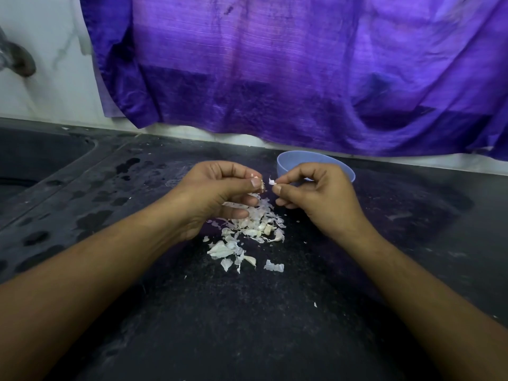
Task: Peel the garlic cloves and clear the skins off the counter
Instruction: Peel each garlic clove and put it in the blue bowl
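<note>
From my remote seat, the biggest thing I see is a purple cloth [275, 64] hanging down the white wall behind the work area. Below it runs the dark speckled counter [247, 325], with the edge of a sink [33, 166] at far left. A light blue bowl [291, 163] sits at the back of the counter, partly hidden by the right hand [316, 196], and I cannot tell what it holds. Both hands are raised just above the counter, close together. The left hand [217, 193] has its fingers curled, pinching a garlic clove [261, 185] between thumb and fingertips; most of the clove is hidden. The right hand pinches a small scrap of skin [272, 182] just beside the clove. Directly under the hands lies a loose pile of garlic skins [253, 229], with stray flakes scattered nearer to me.
</note>
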Demonstrator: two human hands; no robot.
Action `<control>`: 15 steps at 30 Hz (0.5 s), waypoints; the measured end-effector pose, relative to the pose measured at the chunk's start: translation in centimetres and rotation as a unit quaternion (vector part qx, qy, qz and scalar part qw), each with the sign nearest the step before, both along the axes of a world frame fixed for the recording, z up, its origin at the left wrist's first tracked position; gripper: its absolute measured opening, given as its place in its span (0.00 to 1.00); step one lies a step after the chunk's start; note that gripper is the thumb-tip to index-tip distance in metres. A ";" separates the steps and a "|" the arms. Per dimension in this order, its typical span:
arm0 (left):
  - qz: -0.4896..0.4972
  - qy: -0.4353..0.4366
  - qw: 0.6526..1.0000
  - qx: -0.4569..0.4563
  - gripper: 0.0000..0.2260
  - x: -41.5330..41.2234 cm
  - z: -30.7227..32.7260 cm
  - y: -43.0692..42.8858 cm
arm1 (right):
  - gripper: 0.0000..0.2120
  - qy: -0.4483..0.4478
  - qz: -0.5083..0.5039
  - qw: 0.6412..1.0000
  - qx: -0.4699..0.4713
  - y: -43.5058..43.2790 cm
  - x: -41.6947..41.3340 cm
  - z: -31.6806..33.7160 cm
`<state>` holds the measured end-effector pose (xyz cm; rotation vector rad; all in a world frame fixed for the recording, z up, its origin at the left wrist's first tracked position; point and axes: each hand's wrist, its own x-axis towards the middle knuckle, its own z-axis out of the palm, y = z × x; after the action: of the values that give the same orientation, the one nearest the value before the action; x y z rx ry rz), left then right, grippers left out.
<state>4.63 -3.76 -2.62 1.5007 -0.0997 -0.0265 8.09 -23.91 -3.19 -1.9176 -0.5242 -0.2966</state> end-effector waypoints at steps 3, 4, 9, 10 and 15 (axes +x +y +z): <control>0.002 -0.003 1.000 0.004 0.08 0.0 0.0 0.0 | 0.05 -0.007 -0.006 1.000 -0.018 -0.2 0.0 0.0; 0.002 -0.005 1.000 0.004 0.08 0.0 -0.1 0.0 | 0.06 -0.009 -0.008 1.000 -0.024 -0.2 0.1 0.0; 0.006 -0.017 1.000 0.007 0.08 0.2 -0.2 0.1 | 0.03 -0.009 0.008 0.999 -0.051 -0.2 0.2 -0.1; 0.007 -0.020 1.000 0.008 0.08 0.3 -0.3 0.1 | 0.04 -0.004 0.011 0.998 -0.055 -0.1 0.2 -0.2; 0.010 -0.040 0.999 0.017 0.07 0.3 -0.4 0.2 | 0.07 0.058 0.070 0.996 0.021 0.3 -0.1 -0.1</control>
<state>4.95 -3.52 -3.03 1.5372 -0.1494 0.0481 7.98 -23.60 -3.32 -1.8346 -0.5662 -0.1046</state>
